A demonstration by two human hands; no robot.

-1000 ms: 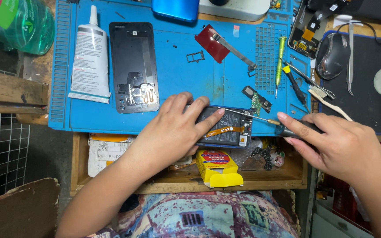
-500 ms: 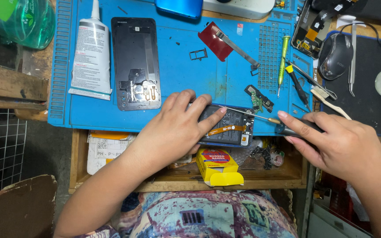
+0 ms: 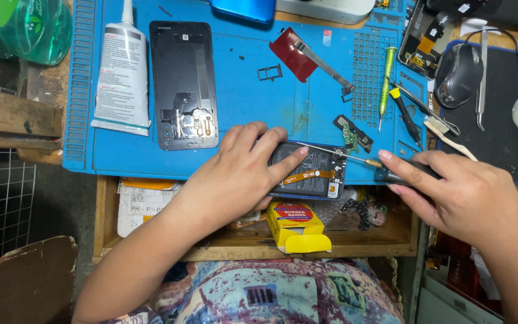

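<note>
— What's nearest us?

— A yellow box (image 3: 298, 225) sits in the open wooden drawer (image 3: 211, 252), just below the work. Right above it, the opened phone (image 3: 308, 171) lies at the near edge of the blue mat (image 3: 253, 108), its long axis running left to right.

— And the hands?

— The left hand (image 3: 235, 177) lies flat over the phone's left end, fingers spread and pressing down on it. The right hand (image 3: 460, 192) is off to the right of the phone, closed round the dark handle of a screwdriver (image 3: 361, 159).

— Which way does that tool point?

— Its thin shaft points left and slightly far, crossing the phone's far edge, tip close to the left fingertips.

— Farther out?

— A black back cover (image 3: 184, 84) lies lengthwise near to far, a white glue tube (image 3: 122, 72) left of it. A red pick (image 3: 292, 54) and a green-handled driver (image 3: 386, 81) lie beyond.
</note>
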